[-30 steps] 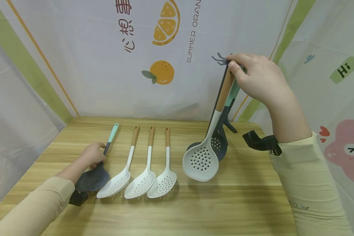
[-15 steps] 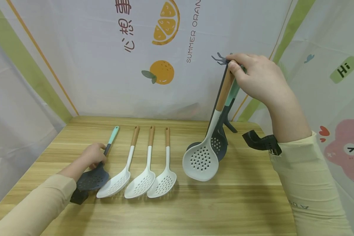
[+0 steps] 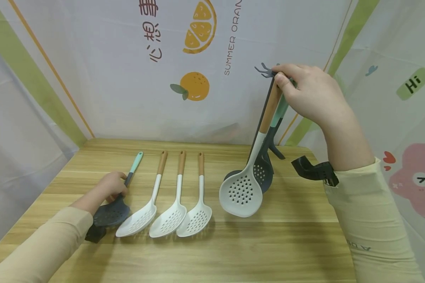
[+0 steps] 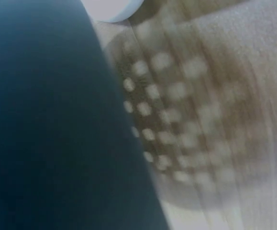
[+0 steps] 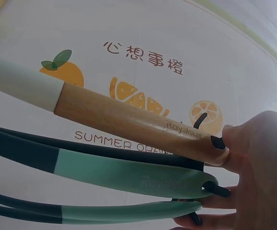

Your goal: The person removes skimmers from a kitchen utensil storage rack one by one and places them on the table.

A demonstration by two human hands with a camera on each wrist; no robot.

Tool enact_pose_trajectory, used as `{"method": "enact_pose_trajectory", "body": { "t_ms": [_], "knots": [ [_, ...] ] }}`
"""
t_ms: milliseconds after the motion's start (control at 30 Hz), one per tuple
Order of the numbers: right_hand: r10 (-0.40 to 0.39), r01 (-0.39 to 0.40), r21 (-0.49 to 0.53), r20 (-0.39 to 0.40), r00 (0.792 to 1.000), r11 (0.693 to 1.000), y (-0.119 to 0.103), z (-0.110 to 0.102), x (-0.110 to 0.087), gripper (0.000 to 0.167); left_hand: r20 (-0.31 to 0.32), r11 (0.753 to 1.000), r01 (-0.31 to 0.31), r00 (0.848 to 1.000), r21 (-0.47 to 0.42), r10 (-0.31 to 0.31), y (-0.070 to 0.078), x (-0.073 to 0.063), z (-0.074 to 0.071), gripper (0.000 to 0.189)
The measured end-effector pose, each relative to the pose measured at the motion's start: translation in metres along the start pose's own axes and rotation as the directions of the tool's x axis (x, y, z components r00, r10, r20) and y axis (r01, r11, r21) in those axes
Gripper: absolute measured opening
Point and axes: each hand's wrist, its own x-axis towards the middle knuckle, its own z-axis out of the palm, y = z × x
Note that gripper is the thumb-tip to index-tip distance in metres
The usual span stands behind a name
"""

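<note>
In the head view my left hand [image 3: 112, 187] grips the neck of a dark grey skimmer [image 3: 111, 213] with a mint handle, at the table's left. Its bowl fills the left of the left wrist view, blurred, as a dark surface [image 4: 57, 124]. My right hand [image 3: 309, 94] pinches the top end of the wooden handle of a white skimmer [image 3: 241, 194], which hangs from a dark utensil stand [image 3: 265, 71]. In the right wrist view thumb and fingers touch that wooden handle [image 5: 128, 122] where a hook passes through its hole. Mint-handled utensils [image 5: 128, 177] hang beside it.
Three white skimmers with wooden handles lie side by side on the wooden table [image 3: 255, 255]: a left one [image 3: 138, 221], a middle one [image 3: 169, 222] and a right one [image 3: 195, 221]. A foot [image 3: 277, 152] of the stand shows behind. A printed curtain [image 3: 109, 78] closes off the back.
My left hand and the dark skimmer have shifted very slightly; the skimmer's bowl sits a little higher and its handle end a little further right. My right hand stays still.
</note>
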Motion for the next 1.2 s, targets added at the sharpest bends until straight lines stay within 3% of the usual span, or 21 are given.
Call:
{"method": "enact_pose_trajectory", "body": {
  "t_ms": [433,667,900,1033,1200],
  "knots": [
    [0.01,-0.01,-0.003,-0.001,1.0,1.0,-0.002,0.0,0.001,0.049,0.044,0.999,0.015,0.999,0.049,-0.017,0.0,0.0,-0.002,0.067],
    [0.013,-0.013,-0.005,-0.029,0.999,1.0,-0.002,0.001,0.0,0.049,0.057,0.999,-0.016,0.998,0.047,0.013,0.0,0.0,-0.007,0.071],
    [0.021,-0.02,0.019,-0.057,0.998,1.0,0.0,0.001,-0.001,0.048,-0.009,0.986,-0.137,0.99,0.09,0.138,0.008,-0.003,-0.011,0.067],
    [0.026,-0.023,0.036,-0.077,0.997,0.999,0.001,0.001,0.0,0.048,-0.094,0.971,-0.194,0.974,0.137,0.208,0.021,-0.005,-0.015,0.061],
    [0.033,-0.029,0.046,-0.092,0.995,0.999,0.001,0.002,0.0,0.048,-0.163,0.96,-0.215,0.956,0.182,0.245,0.041,-0.009,-0.018,0.059]
  ]
}}
